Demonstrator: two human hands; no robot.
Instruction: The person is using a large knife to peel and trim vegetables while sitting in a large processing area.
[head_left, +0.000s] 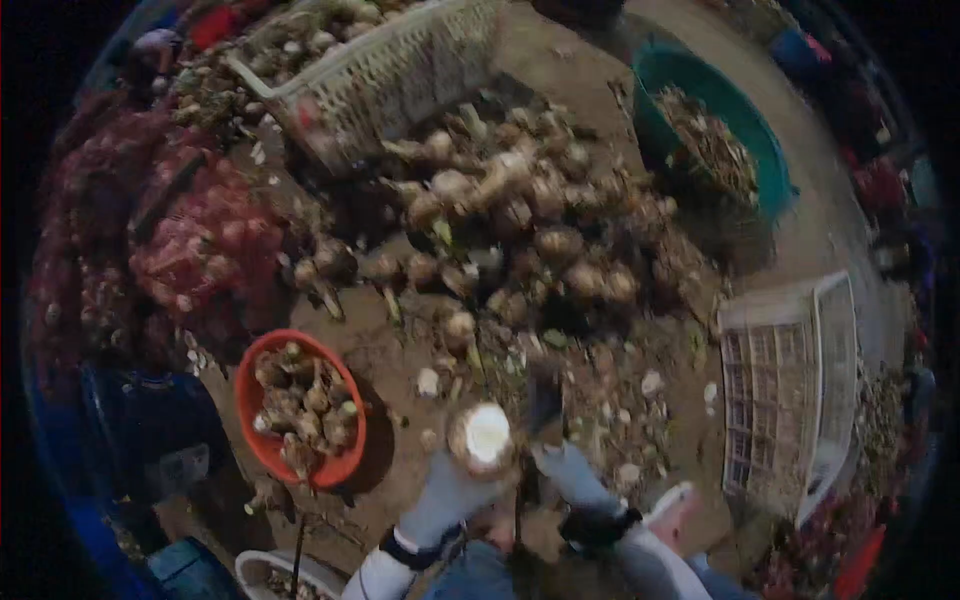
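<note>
My left hand (454, 491), in a pale glove, is closed around a root bulb (486, 439) whose cut white face points up. Just to its right, my right hand (574, 476), gloved too, grips a knife whose broad dark blade (545, 394) points away from me. The bulb and blade are side by side and do not appear to touch. Beyond both hands lies a large heap of untrimmed bulbs (517, 202) with roots and stems. An orange-red basin (362, 420) holding several bulbs stands left of my left hand.
Trimmings (615, 420) are scattered over the ground. A white plastic crate (772, 390) stands at the right, a green tub (772, 161) of scraps at the upper right. At the upper left are a bulb-filled crate (390, 75) and red mesh sacks (210, 247). A white tub (251, 562) is near my left side.
</note>
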